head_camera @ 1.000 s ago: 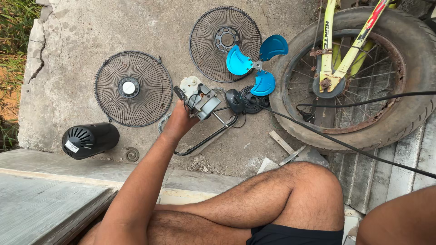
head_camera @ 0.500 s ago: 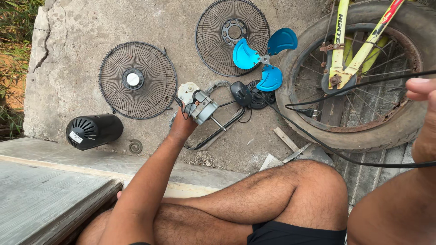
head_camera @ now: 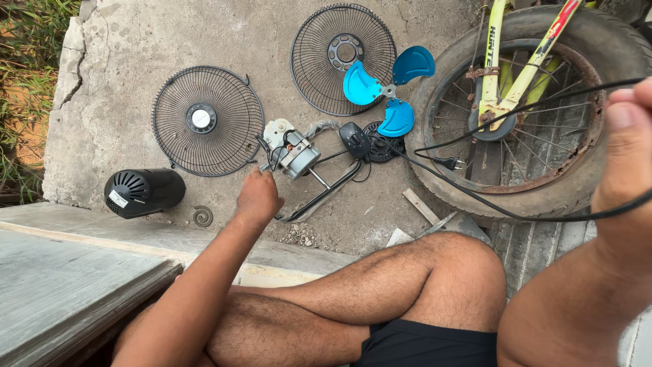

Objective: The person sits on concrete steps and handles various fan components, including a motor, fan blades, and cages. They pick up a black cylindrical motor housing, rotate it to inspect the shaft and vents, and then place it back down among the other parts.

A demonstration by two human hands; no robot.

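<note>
While right hand half cropped, cable pinched

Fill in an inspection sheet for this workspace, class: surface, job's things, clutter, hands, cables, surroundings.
Surface: cracked concrete slab, dusty.
Job's things: fan motor lying by the left hand; two wire fan guards lying flat; blue fan blade; black motor cover.
Clutter: wood scrap, small spiral ring.
Hands: left hand next to the motor, contact unclear; right hand raised, holding the black cable.
Cables: black cable runs across the tyre; plug lies loose.
Surroundings: bicycle wheel, grass beside the slab.
</note>
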